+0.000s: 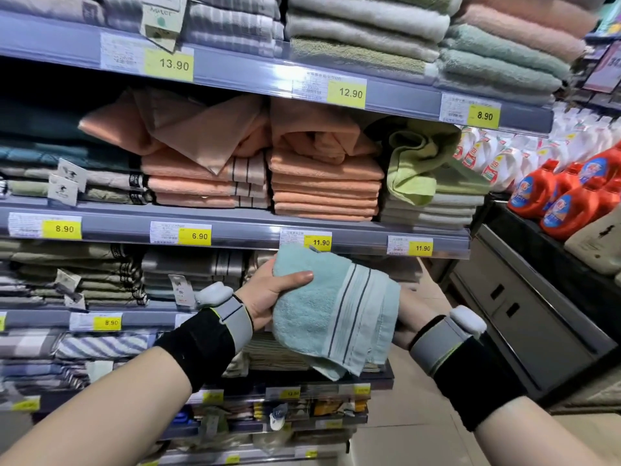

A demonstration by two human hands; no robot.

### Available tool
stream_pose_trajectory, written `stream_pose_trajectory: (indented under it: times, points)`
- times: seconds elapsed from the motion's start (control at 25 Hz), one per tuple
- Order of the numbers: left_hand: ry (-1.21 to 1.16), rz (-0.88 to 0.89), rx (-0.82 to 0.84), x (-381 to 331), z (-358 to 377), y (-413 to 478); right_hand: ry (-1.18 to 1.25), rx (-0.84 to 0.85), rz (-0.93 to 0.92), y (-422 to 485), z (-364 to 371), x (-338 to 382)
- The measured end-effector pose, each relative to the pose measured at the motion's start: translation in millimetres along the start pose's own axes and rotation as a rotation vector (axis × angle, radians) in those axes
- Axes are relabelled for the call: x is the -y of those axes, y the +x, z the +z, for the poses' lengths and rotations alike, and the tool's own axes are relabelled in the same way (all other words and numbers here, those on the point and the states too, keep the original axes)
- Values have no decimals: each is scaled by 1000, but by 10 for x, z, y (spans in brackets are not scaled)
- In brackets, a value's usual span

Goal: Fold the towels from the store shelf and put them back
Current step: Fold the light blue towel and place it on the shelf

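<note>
A folded light blue towel (322, 311) with grey stripes near one end hangs in front of the shelves, held between both hands. My left hand (268, 290) grips its left edge, thumb lying across the top of the fabric. My right hand (408, 319) is under and behind the towel's striped right side, mostly hidden by it. The towel's lower corner droops down. Both wrists wear black bands with grey sensor straps.
Grey store shelves (235, 227) hold stacks of folded towels. Loose, rumpled orange towels (188, 129) and a crumpled green towel (416, 163) lie on top of stacks on the middle shelf. Orange detergent bottles (568, 200) stand on a dark counter at the right.
</note>
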State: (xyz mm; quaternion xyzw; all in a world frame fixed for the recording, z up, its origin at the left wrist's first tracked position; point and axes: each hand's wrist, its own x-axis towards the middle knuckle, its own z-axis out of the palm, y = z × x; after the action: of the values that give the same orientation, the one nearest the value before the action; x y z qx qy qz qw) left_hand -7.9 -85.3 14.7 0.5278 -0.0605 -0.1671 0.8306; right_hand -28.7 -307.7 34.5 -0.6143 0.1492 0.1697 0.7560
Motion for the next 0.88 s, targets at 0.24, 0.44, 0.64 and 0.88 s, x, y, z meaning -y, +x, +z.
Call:
stream_pose_trajectory:
  times: [0.24, 0.44, 0.64, 0.88]
  points:
    - [18, -142, 25, 60, 40, -35, 249, 85, -56, -5, -126, 66]
    - [44, -311, 30, 27, 37, 30, -384, 145, -432, -163, -288, 138]
    - [-138, -103, -79, 69, 150, 74, -27, -16, -254, -125, -372, -87]
    - [400, -62, -293, 212, 234, 62, -531, -101, -481, -167, -426, -141]
